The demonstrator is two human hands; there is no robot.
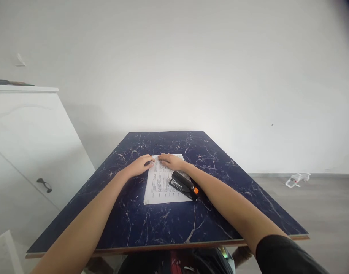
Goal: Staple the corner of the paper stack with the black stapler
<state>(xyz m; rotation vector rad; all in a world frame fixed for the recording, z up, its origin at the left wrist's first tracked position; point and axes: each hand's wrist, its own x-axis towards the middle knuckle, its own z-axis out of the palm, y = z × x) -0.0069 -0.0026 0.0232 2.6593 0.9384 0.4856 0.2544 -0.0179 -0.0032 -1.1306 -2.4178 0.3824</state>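
Note:
White printed paper [160,182] lies flat on the dark blue marbled table [163,224]. Across its right side rests a black stapler [183,185] with an orange part at its near end; neither hand touches it. My left hand [140,165] is at the paper's upper left edge, fingers slightly bent and apart, with nothing held. My right hand [171,161] lies flat on the upper part of the sheet, its fingers stretched out toward the left hand. A small gap separates the two hands.
A white cabinet [29,125] with a dark handle [44,185] stands at the left. The pale wall [174,68] rises behind the table. Crumpled clear plastic [294,180] lies on the floor at the right.

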